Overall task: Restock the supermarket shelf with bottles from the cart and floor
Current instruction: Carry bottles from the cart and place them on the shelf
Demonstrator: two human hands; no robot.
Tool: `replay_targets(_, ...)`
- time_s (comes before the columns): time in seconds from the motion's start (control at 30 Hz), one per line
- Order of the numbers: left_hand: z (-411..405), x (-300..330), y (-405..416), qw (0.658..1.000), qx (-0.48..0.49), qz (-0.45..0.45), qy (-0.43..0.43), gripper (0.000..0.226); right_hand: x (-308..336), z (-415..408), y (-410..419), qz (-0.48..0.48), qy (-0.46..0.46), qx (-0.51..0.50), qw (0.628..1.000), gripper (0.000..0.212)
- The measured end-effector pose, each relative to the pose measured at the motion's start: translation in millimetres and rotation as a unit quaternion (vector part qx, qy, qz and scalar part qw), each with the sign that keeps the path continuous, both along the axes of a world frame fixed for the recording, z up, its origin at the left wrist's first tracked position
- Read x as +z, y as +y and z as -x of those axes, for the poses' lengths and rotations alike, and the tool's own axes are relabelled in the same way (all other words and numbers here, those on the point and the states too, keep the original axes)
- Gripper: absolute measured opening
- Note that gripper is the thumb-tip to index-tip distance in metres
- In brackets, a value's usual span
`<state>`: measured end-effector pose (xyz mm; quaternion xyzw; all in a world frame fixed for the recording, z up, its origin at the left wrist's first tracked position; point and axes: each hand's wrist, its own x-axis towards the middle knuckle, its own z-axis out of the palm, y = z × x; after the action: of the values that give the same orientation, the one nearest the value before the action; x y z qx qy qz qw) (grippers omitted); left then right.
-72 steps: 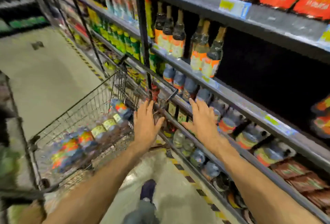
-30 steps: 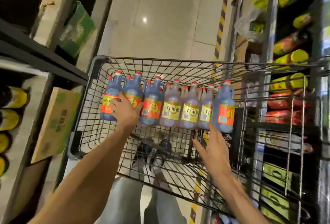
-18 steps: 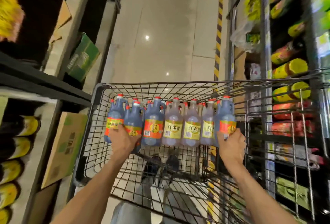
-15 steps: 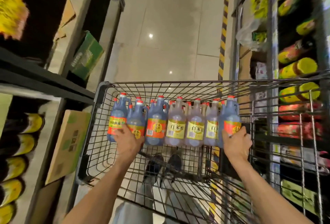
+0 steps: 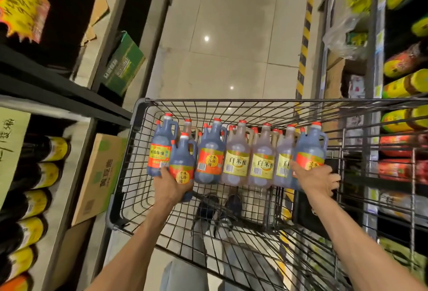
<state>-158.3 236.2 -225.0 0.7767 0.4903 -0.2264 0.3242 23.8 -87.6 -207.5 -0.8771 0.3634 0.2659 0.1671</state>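
Head view: a wire cart (image 5: 139,116) carries a row of vinegar bottles (image 5: 236,158) along its far edge.
Left hand (image 5: 170,187): fingers grasping a dark vinegar bottle (image 5: 181,163) near the left end.
Right hand (image 5: 317,180): fingers curled round the rightmost dark bottle (image 5: 310,149) at the right edge.

Overhead lamps give moderate light; we see two small glare spots on the glossy floor (image 5: 222,42). The shelves (image 5: 46,86) on both sides fall into deep shadow. Wide-angle distortion bends the uprights toward the edges, where we find the yellow sign (image 5: 22,5) and side goods smeared. The bottles (image 5: 236,161) at centre stay sharp, labels legible.
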Motion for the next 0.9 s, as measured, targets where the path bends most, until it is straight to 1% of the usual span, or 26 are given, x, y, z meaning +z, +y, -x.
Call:
replay_targets(0.07,6.9,0.3,-0.9,0.996,0.054,0.065,-0.022,0.101,-4.9,-2.5,-2.6,-0.040,0.003,-0.024,0.999,0.106)
replay_targets(0.13,14.3,-1.8,-0.9,0.988,0.102,0.102,-0.050,0.099,-8.5,-4.2,-6.6,-0.092,-0.003,-0.058,0.994,0.106)
replay_targets(0.17,17.5,-2.1,-1.7,0.982,0.133,0.114,-0.070,0.094,-8.3,-4.4,-8.8,-0.120,-0.012,-0.080,0.989,0.103)
replay_targets(0.2,20.7,-3.3,-3.5,0.975,0.161,0.125,-0.094,0.081,-8.1,-4.5,-12.1,-0.144,-0.021,-0.100,0.984,0.099)
replay_targets(0.23,22.4,-3.1,-5.0,0.971,0.172,0.128,-0.110,0.062,-5.9,-5.4,-14.6,-0.162,-0.030,-0.115,0.980,0.095)
replay_targets(0.27,23.2,-2.6,-6.4,0.970,0.172,0.123,-0.119,0.044,-2.4,-6.6,-15.8,-0.179,-0.036,-0.127,0.975,0.095)
replay_targets(0.3,23.2,-1.2,-7.2,0.972,0.163,0.118,-0.123,0.035,-0.6,-8.3,-17.1,-0.197,-0.046,-0.140,0.969,0.104)
replay_targets(0.33,23.0,-0.1,-6.3,0.972,0.157,0.122,-0.124,0.034,-1.7,-9.6,-19.0,-0.210,-0.045,-0.153,0.965,0.121)
replay_targets(0.37,22.5,0.4,-4.6,0.973,0.149,0.131,-0.117,0.037,-1.5,-10.3,-20.6,-0.209,-0.047,-0.161,0.963,0.138)
replay_targets(0.4,21.8,1.7,-1.9,0.974,0.140,0.140,-0.107,0.041,-4.4,-10.0,-24.9,-0.213,-0.045,-0.165,0.962,0.144)
replay_targets(0.43,21.4,2.9,1.8,0.977,0.127,0.144,-0.090,0.041,-8.2,-9.6,-28.6,-0.225,-0.043,-0.164,0.960,0.138)
replay_targets(0.5,19.6,9.7,7.4,0.981,0.101,0.155,-0.063,0.034,-6.6,-9.1,-25.2,-0.238,-0.030,-0.167,0.956,0.118)
replay_targets(0.53,18.8,14.0,9.0,0.981,0.097,0.159,-0.058,0.033,-5.7,-9.7,-21.7,-0.245,-0.024,-0.170,0.954,0.111)
replay_targets(0.63,22.5,25.7,8.5,0.978,0.099,0.177,-0.054,0.034,-7.9,-3.2,-19.3,-0.289,0.000,-0.167,0.943,0.078)
replay_targets(0.67,25.0,30.4,8.2,0.977,0.103,0.180,-0.053,0.037,-4.2,1.0,-17.3,-0.289,0.008,-0.168,0.942,0.074)
replay_targets(0.7,27.1,33.4,6.9,0.976,0.107,0.184,-0.056,0.043,0.5,6.7,-14.7,-0.287,0.013,-0.168,0.943,0.071)
replay_targets(0.77,27.1,46.7,4.4,0.976,0.096,0.184,-0.063,0.062,16.7,18.1,-10.3,-0.298,-0.006,-0.145,0.944,0.058)
replay_targets(0.9,15.2,77.0,-2.5,0.970,0.053,0.211,-0.110,0.089,52.6,42.8,-1.7,-0.319,-0.031,-0.068,0.945,0.039)
